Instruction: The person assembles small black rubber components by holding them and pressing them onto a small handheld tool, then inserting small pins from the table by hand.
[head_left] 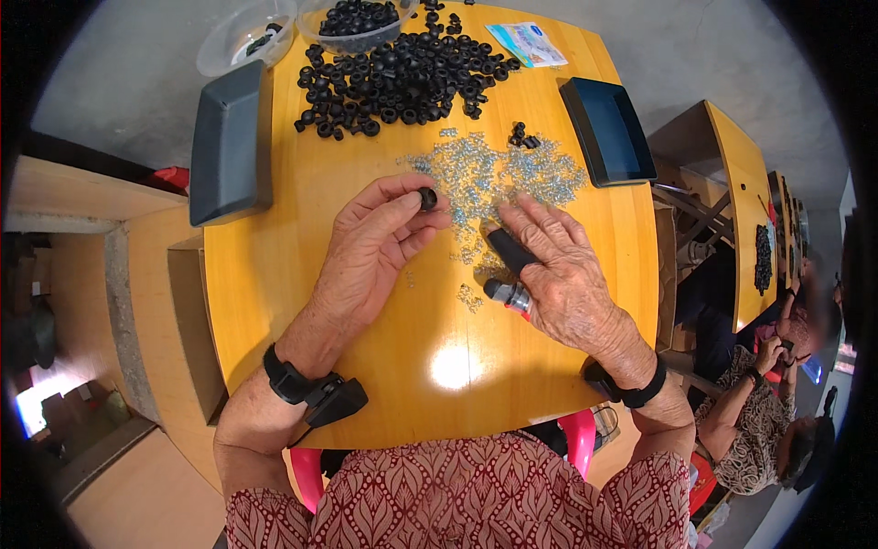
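My left hand (361, 242) pinches a small round black rubber-like part (427, 199) between thumb and forefinger, above the table's middle. To its right, my right hand (572, 279) lies palm down, fingers stretched over the near edge of a spread of small shiny metal pieces (466, 174). A black sleeve (510, 249) covers its forefinger, and a dark and clear cover (506, 295) is on its thumb. The fingertips seem to touch the metal pieces; whether anything is under them is hidden. A small cluster of metal pieces (470, 297) lies nearer me, left of the thumb.
A heap of black parts (412, 78) covers the far table, beside a clear tub (352, 41) holding more. Dark trays stand at the left (230, 146) and right (608, 133) edges. A plastic packet (528, 44) lies far right. Another person (759, 403) sits at right.
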Action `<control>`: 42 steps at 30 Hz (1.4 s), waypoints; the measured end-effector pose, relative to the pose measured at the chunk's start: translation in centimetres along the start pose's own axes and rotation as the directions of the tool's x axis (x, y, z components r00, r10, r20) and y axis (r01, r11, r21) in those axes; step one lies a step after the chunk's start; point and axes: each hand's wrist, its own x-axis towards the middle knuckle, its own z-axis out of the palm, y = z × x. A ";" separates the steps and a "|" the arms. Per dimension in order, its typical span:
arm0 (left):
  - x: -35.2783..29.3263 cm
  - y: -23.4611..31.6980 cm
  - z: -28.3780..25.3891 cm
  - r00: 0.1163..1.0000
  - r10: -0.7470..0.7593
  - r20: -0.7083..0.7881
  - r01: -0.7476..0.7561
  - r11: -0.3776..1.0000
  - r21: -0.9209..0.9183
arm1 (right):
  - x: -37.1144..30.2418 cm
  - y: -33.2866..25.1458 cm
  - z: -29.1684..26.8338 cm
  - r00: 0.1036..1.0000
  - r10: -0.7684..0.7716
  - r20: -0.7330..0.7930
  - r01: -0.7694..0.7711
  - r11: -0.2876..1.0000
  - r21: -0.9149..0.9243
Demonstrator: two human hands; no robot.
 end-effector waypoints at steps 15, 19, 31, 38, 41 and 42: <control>0.2 -0.1 -0.1 0.996 0.071 -0.055 -0.072 0.997 -0.022 | 1.9 -1.0 0.6 0.994 -0.003 -0.105 0.007 0.999 0.036; 0.2 -0.2 -0.2 0.996 0.081 -0.043 -0.082 0.996 -0.027 | 1.9 -1.2 0.2 0.994 -0.003 -0.110 0.004 1.000 0.011; 0.4 0.7 -1.0 0.986 0.148 -0.076 -0.151 0.988 -0.038 | 2.0 -1.3 -0.1 0.993 -0.021 -0.116 0.016 0.999 -0.043; 1.4 1.6 -1.8 0.971 0.218 -0.098 -0.222 0.974 -0.033 | 4.3 -4.8 0.8 0.965 -0.118 -0.236 0.161 0.972 0.169; 1.5 1.5 -1.6 0.972 0.216 -0.091 -0.220 0.974 -0.043 | 5.5 -5.5 2.8 0.952 -0.189 -0.240 0.236 0.954 0.185; 1.4 1.5 -1.5 0.971 0.212 -0.112 -0.216 0.976 -0.025 | 5.8 -5.6 3.2 0.947 -0.233 -0.223 0.274 0.945 0.178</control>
